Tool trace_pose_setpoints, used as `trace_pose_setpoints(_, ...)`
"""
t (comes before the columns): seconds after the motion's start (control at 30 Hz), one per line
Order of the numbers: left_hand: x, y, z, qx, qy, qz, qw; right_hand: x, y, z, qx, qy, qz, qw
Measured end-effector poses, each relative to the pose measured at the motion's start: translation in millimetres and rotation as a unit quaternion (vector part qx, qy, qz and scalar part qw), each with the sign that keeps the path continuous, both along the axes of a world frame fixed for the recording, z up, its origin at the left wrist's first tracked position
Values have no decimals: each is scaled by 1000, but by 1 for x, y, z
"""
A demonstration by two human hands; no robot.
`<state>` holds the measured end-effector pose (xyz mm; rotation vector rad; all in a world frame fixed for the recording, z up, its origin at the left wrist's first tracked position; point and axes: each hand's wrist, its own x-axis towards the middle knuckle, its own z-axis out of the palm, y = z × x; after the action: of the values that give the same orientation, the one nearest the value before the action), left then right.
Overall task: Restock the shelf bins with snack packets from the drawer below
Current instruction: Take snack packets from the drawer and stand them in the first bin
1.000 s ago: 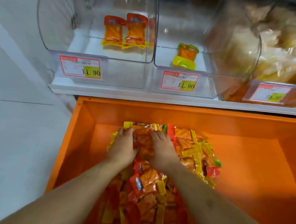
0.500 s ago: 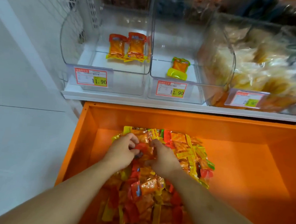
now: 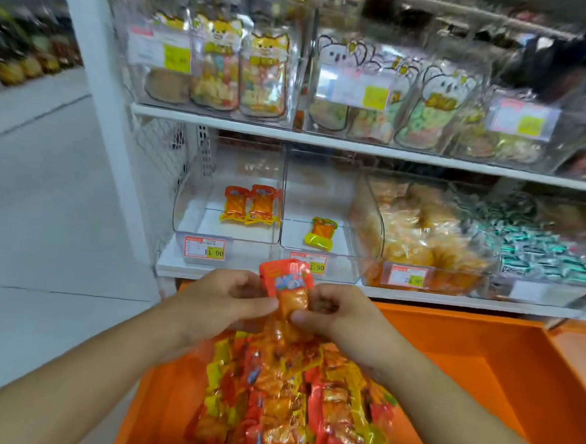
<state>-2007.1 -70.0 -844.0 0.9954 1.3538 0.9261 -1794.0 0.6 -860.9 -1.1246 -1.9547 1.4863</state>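
My left hand (image 3: 225, 300) and my right hand (image 3: 334, 313) together grip an orange-red snack packet (image 3: 289, 286), held up in front of the lower shelf. Under my hands, a clear bag of several orange and yellow snack packets (image 3: 294, 403) lies in the open orange drawer (image 3: 483, 346). Two orange packets (image 3: 250, 203) lie in the left clear bin (image 3: 196, 212). A single orange packet with a yellow-green end (image 3: 322, 232) is all that the middle bin (image 3: 338, 248) holds.
A bin of pale yellow snack bags (image 3: 424, 236) and a bin of green-white packets (image 3: 537, 250) stand to the right. An upper shelf (image 3: 324, 143) carries animal-print snack pouches. White price tags (image 3: 204, 247) front the bins. Grey floor (image 3: 44, 223) lies to the left.
Both hands rose out of the drawer pile with an orange-red packet pinched between them. The view tilted upward, bringing the upper shelf into sight.
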Motion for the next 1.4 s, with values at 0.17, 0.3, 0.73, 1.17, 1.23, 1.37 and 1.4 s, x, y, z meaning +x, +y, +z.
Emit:
trace_pose_setpoints(0.17,10,-22,12,24,28,33,999,0,-19,9,-36,91,-49,994)
trace_pose_setpoints(0.3,3,-18,18,38,36,63,997,2,-6,10,-11,130,-115,985)
trace_pose_setpoints(0.73,2,8,12,48,62,36,996,-32,4,8,9,119,-172,978)
trace_pose_setpoints(1.17,-55,36,8,146,185,87,968,-99,30,23,83,38,-122,988)
trace_pose_setpoints(1.23,-75,47,4,182,226,122,949,-127,46,26,102,32,-135,985)
trace_pose_setpoints(1.37,-127,65,-3,212,400,164,877,-182,100,28,72,30,-173,982)
trace_pose_setpoints(1.4,-137,67,-6,207,413,162,872,-195,117,22,58,24,-188,980)
